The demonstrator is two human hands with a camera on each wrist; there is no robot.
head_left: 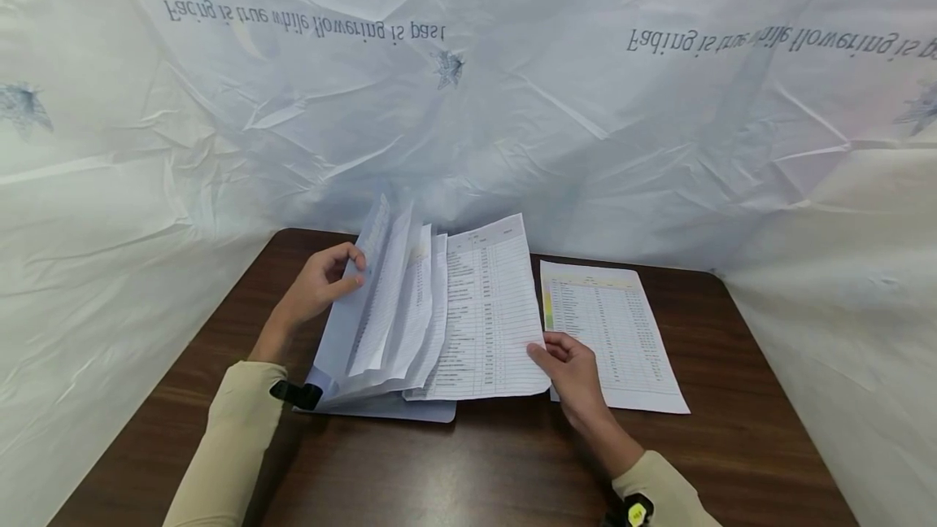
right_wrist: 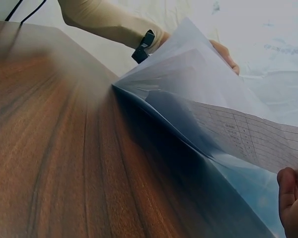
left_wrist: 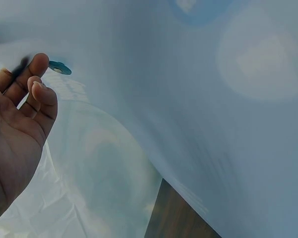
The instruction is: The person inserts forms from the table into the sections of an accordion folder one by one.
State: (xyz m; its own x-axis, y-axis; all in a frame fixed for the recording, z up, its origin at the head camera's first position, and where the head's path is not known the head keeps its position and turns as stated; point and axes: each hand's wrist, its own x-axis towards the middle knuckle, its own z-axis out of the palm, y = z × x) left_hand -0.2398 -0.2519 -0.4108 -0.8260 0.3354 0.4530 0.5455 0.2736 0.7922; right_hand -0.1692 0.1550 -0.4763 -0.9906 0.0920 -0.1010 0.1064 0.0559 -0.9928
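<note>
My left hand (head_left: 318, 283) grips the raised cover of a translucent bluish document folder (head_left: 337, 340) with thumb and fingers. Inside the folder, several printed papers (head_left: 398, 324) stand fanned and tilted. A small teal button (left_wrist: 60, 67) shows on the folder right at the fingertips in the left wrist view. With thumb and fingers, my right hand (head_left: 574, 372) pinches the lower right edge of a printed table sheet (head_left: 490, 307). That sheet slants out of the folder's right side, its left edge hidden behind the other papers. In the right wrist view, the sheet (right_wrist: 243, 136) bends above the folder.
Another printed sheet (head_left: 615, 336), with a coloured strip on its left, lies flat to the right, partly under my right hand and the held sheet. The dark wooden table (head_left: 439, 478) ends at a wrinkled white sheet curtain (head_left: 476, 137) behind and beside it.
</note>
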